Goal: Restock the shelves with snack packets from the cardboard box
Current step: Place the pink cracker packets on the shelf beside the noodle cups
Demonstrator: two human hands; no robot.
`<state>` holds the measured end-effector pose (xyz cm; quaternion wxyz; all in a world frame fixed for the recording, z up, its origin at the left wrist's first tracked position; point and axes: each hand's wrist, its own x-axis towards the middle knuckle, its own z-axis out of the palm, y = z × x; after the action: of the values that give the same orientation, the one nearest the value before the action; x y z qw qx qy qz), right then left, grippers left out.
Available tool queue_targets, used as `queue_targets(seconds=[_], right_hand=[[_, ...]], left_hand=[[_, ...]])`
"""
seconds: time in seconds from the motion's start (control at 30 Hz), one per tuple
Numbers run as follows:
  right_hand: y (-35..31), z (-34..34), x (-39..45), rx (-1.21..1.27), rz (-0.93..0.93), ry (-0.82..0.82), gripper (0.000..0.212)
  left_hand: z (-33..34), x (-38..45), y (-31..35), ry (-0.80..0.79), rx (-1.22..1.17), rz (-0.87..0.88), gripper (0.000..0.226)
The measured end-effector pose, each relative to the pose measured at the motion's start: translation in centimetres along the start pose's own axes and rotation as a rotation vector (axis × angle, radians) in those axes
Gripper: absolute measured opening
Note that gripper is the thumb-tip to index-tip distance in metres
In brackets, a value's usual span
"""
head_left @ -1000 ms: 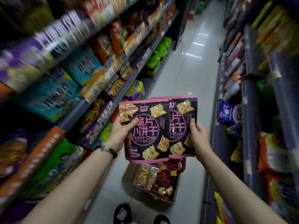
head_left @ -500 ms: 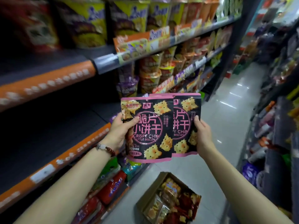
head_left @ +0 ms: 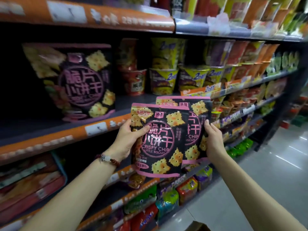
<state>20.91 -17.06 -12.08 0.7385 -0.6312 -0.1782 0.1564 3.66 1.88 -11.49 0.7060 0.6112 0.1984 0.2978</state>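
Shop aisle — glossy pale floor (head_left: 281, 177) at right w/ light glare; dim, dark shelving run (head_left: 233, 33) at left.

We have 1 view only, from a camera worn on the head. It looks forward and slightly down along both forearms, turned toward the shelves (head_left: 103, 130) on our left, which stand close. The aisle floor (head_left: 275, 172) runs off to the right. The wide lens bends the shelf edges at the frame's borders.
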Motion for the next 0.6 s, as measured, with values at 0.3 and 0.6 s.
queue_targets(seconds=[0.3,0.6], right_hand=[[-2.8,8.7,0.0,0.099,-0.071,-0.133,0.031],[-7.0,16.3,2.3,0.148,-0.170,-0.306,0.031]], left_hand=[[-6.2,-4.3,8.4,0.151,0.003,0.265,0.036],[-11.8,-5.5,16.7,0.460,0.221,0.563,0.034]])
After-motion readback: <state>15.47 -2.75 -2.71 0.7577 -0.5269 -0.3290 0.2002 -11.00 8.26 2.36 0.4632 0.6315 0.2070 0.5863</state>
